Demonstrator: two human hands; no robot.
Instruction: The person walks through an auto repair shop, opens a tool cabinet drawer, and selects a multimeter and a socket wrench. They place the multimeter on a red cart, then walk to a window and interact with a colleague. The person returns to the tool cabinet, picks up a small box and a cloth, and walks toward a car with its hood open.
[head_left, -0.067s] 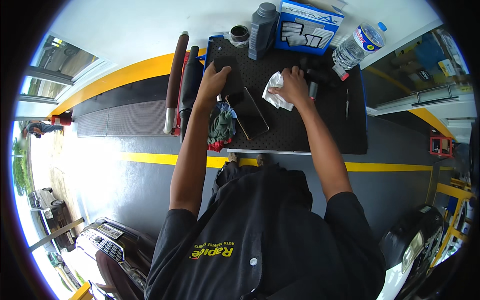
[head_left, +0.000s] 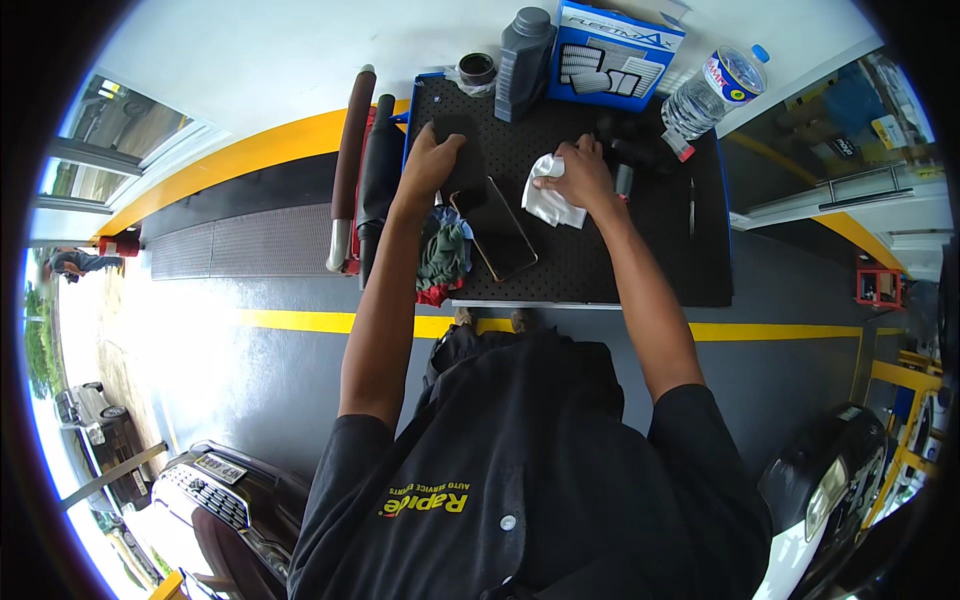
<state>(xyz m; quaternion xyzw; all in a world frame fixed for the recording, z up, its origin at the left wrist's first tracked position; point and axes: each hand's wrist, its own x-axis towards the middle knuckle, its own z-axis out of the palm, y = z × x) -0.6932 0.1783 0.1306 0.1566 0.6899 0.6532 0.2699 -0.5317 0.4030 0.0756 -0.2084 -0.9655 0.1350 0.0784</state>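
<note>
My left hand point(head_left: 430, 168) is closed on a dark, flat, rectangular thing point(head_left: 464, 152), thumb on top; its outline blends into the black perforated mat. With bunched fingers, my right hand point(head_left: 580, 176) grips a crumpled white cloth or tissue point(head_left: 552, 200), low over the mat on the cart top point(head_left: 620, 270). Between the hands and nearer to me lies a smartphone point(head_left: 506, 245), screen dark. Just left of the phone is a heap of green, blue and red rags point(head_left: 443, 255). A small grey cylinder point(head_left: 624, 180) sits beside my right hand.
Along the back stand a roll of tape point(head_left: 477, 70), a grey bottle point(head_left: 522, 70), a blue box point(head_left: 618, 60) and a water bottle point(head_left: 712, 92). A thin pen-like thing point(head_left: 692, 208) lies at right. Padded bars point(head_left: 352, 165) flank the cart's left. Vehicles point(head_left: 215, 490) are behind me.
The white cloth in my right hand has shifted slightly toward me and its folds look different. My left hand stays almost in place.
</note>
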